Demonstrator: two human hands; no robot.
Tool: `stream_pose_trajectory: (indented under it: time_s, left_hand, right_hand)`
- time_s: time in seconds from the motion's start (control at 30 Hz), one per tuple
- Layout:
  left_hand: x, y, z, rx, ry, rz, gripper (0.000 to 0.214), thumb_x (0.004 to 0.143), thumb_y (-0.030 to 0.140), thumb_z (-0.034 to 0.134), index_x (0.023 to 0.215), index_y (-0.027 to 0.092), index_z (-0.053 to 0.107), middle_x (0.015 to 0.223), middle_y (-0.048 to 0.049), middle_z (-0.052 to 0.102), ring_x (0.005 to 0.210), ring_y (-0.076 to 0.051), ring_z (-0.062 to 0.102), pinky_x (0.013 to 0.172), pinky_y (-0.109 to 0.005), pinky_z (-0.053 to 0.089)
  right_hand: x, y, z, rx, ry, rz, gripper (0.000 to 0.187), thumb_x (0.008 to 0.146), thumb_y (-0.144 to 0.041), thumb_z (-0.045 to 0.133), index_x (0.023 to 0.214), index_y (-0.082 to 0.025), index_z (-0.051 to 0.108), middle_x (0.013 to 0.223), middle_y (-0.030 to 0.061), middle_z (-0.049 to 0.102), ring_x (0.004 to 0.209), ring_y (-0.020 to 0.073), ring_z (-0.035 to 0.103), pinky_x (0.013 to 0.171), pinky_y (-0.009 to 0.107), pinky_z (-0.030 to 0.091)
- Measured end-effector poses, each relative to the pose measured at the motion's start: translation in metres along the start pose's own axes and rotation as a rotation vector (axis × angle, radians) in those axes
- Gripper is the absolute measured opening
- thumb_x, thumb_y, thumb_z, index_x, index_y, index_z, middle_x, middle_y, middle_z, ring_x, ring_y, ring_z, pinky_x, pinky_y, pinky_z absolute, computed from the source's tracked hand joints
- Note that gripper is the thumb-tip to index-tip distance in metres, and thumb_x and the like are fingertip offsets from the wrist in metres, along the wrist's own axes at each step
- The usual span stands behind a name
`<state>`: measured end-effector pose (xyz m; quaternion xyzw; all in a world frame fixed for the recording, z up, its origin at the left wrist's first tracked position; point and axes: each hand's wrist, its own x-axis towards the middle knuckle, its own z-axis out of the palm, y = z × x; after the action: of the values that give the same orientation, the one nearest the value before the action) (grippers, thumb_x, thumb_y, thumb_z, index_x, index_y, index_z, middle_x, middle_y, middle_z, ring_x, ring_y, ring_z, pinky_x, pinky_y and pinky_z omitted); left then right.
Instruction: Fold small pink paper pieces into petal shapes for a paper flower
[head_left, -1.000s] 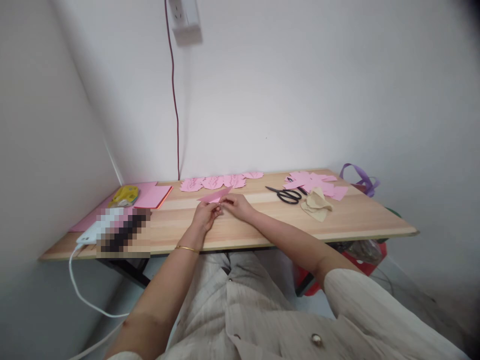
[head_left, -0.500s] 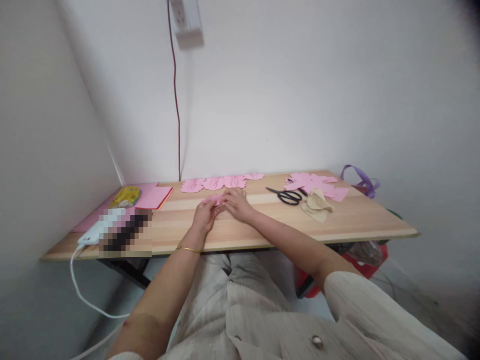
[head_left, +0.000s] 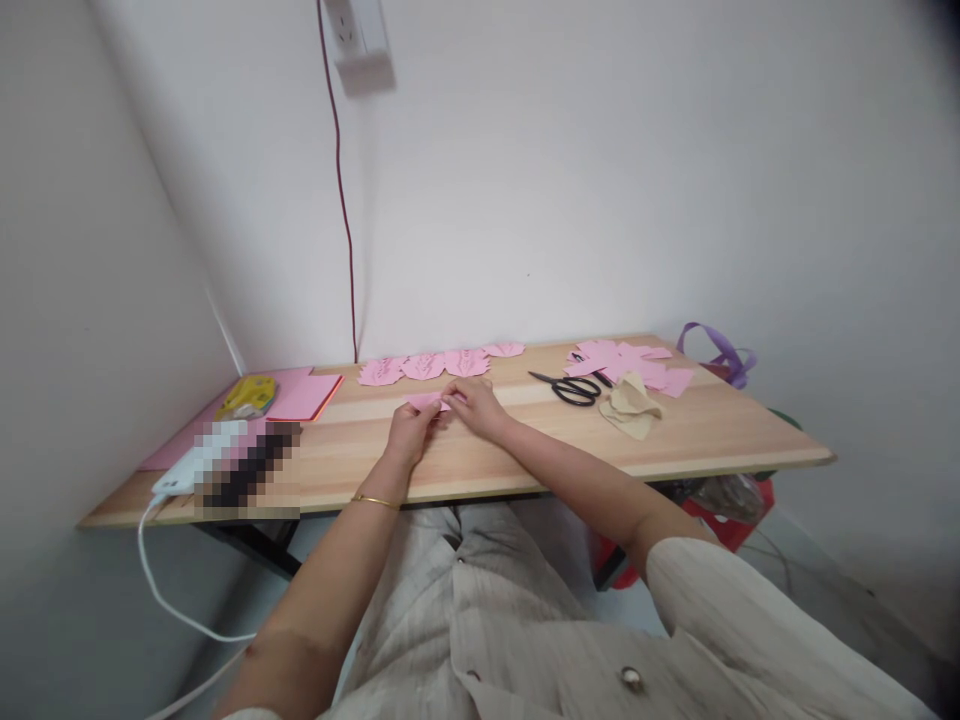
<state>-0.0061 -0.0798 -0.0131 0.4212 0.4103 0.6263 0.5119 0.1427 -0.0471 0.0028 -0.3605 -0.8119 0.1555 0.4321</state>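
A small piece of pink paper point(head_left: 421, 401) is held between my two hands, near the middle of the wooden table point(head_left: 487, 460). My left hand point(head_left: 412, 430) pinches it from the left, thumb on top. The fingertips of my right hand point(head_left: 475, 407) close on its right end; my fingers hide part of that end. Just beyond my hands, several cut pink paper shapes with jagged edges point(head_left: 424, 366) lie in a row along the wall. Black-handled scissors point(head_left: 576, 390) rest to the right, points toward the left.
Pink paper scraps point(head_left: 622, 362) and a crumpled beige cloth or paper point(head_left: 631, 408) lie at the right. On the left are pink sheets point(head_left: 304, 397), a yellow packet point(head_left: 251, 393) and a white power strip point(head_left: 199, 462) beside a blurred dark item. A purple ribbon point(head_left: 720, 350) hangs past the right edge.
My left fingers have shifted into a thumb-on-top pinch, and the pink paper now looks flatter between my hands. The whole view has shifted slightly.
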Motion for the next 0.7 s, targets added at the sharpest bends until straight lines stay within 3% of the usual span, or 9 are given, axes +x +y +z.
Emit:
stream_pose_trajectory:
  time_s: [0.13,0.4,0.7]
  left_hand:
    - [0.0029,-0.0035,-0.0031,0.043,0.054,-0.008,0.036,0.056,0.034,0.081,0.076,0.008,0.068,0.06,-0.0046,0.066,0.048,-0.01,0.056,0.048,-0.021,0.041]
    - [-0.0007,0.0034,0.0021,-0.036,0.027,-0.029,0.035,0.053,0.03,0.082,0.076,0.008,0.067,0.064,-0.0059,0.067,0.053,-0.012,0.059,0.053,-0.024,0.047]
    - [0.0015,0.0037,0.0004,-0.136,0.013,-0.064,0.03,0.066,0.03,0.073,0.085,0.008,0.064,0.068,-0.0076,0.068,0.056,-0.015,0.062,0.053,-0.027,0.051]
  right_hand:
    - [0.0014,0.0072,0.0017,0.065,0.013,-0.061,0.013,0.083,-0.03,0.059,0.08,-0.018,0.064,0.079,0.0021,0.066,0.077,0.0152,0.056,0.078,0.029,0.034]
    - [-0.0007,0.0074,0.0027,0.133,0.052,-0.084,0.007,0.079,-0.021,0.054,0.074,-0.018,0.058,0.073,0.0002,0.061,0.07,0.0127,0.053,0.07,0.025,0.037]
    - [-0.0012,0.0026,-0.001,0.145,0.039,-0.055,0.006,0.077,-0.021,0.054,0.072,-0.017,0.056,0.067,-0.0021,0.057,0.062,0.0105,0.047,0.064,0.023,0.035]
